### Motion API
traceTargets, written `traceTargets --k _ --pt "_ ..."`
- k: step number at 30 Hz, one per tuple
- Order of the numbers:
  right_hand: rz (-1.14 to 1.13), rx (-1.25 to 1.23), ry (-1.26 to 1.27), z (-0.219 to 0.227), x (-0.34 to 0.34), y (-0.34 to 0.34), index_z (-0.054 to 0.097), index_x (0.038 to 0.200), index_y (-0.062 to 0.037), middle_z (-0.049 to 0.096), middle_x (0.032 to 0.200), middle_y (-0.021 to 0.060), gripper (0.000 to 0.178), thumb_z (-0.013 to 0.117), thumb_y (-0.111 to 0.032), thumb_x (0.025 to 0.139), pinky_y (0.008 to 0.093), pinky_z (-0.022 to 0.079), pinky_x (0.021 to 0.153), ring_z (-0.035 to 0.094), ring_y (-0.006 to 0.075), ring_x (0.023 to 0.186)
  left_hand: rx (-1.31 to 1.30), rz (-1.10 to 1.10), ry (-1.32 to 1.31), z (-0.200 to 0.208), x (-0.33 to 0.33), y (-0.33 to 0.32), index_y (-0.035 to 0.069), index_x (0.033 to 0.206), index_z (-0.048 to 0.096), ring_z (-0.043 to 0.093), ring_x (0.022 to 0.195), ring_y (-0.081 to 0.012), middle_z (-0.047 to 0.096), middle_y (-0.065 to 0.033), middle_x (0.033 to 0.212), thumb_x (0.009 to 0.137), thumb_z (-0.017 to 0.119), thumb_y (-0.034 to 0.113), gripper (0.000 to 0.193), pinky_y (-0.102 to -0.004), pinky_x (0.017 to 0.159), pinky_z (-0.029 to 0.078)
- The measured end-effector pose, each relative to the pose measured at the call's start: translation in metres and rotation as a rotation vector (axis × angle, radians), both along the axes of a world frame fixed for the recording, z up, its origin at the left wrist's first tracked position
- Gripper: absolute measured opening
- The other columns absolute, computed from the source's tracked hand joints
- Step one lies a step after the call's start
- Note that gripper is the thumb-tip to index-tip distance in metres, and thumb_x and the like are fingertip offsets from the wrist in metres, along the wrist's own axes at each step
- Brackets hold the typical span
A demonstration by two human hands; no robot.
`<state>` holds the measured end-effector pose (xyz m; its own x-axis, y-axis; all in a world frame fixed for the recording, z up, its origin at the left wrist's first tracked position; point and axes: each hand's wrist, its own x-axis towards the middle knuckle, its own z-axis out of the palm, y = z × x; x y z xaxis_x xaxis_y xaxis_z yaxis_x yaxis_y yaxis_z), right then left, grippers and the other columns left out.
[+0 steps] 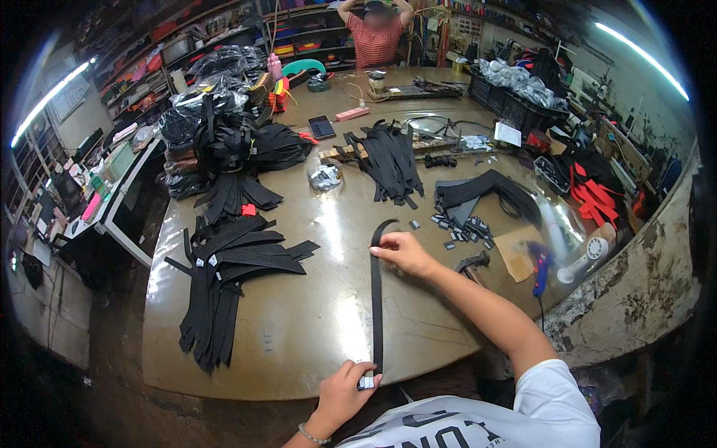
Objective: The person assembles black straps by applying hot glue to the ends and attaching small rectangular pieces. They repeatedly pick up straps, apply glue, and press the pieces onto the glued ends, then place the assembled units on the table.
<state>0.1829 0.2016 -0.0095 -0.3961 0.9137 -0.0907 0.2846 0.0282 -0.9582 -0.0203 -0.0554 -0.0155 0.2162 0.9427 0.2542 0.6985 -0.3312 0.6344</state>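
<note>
I hold one long, flat strap of black webbing (377, 313) lengthwise over the glossy brownish table (299, 336). My right hand (403, 252) pinches the strap between thumb and fingertips near its far end, which curls to the right past my fingers. My left hand (347, 388) is closed at the strap's near end, around a small white-and-dark rectangular piece (365, 383); I cannot tell whether that piece is fixed to the strap. Left of the strap lies a fanned pile of black webbing lengths (216, 299). Beyond its far end sits a loose bundle of black strips (392, 160). To the strap's right are scattered small dark-and-grey rectangular bits (467, 231), then a dark hammer-like tool (474, 263), and farther right, a blue-handled corded tool (541, 267).
</note>
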Motion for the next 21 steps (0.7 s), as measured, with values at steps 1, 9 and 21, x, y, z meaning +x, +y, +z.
traceTargets --k 1,9,21 --pt "-0.002 0.233 -0.071 -0.01 -0.014 0.005 0.066 0.084 0.0002 0.063 0.076 0.0032 0.027 0.074 -0.025 0.088 0.0271 0.044 0.062 0.058 0.0129 0.069 -0.013 0.009 -0.017 0.0 0.001 0.0 0.014 0.086 0.07 0.061 0.06 -0.0264 0.055 -0.0051 0.074 0.083 0.074 0.028 0.014 -0.0374 0.051 0.049" --pt "-0.228 0.653 -0.256 -0.052 -0.05 0.037 0.07 0.086 -0.0002 0.065 0.079 0.0154 0.025 0.079 -0.023 0.079 0.0349 0.05 0.064 0.062 0.0251 0.069 -0.059 -0.111 0.092 0.0 -0.002 -0.001 0.015 0.096 0.07 0.06 0.064 -0.0264 0.053 -0.0066 0.073 0.086 0.072 0.029 0.017 -0.0389 0.052 0.047" --pt "-0.198 0.76 -0.311 -0.048 -0.05 0.031 0.068 0.088 -0.0029 0.061 0.072 0.0103 0.021 0.076 -0.022 0.083 0.0319 0.045 0.06 0.056 0.0191 0.062 0.271 -0.145 0.118 -0.021 0.0 -0.009 0.016 0.105 0.07 0.048 0.056 -0.0179 0.045 -0.0015 0.067 0.082 0.074 0.026 0.025 -0.0323 0.048 0.037"
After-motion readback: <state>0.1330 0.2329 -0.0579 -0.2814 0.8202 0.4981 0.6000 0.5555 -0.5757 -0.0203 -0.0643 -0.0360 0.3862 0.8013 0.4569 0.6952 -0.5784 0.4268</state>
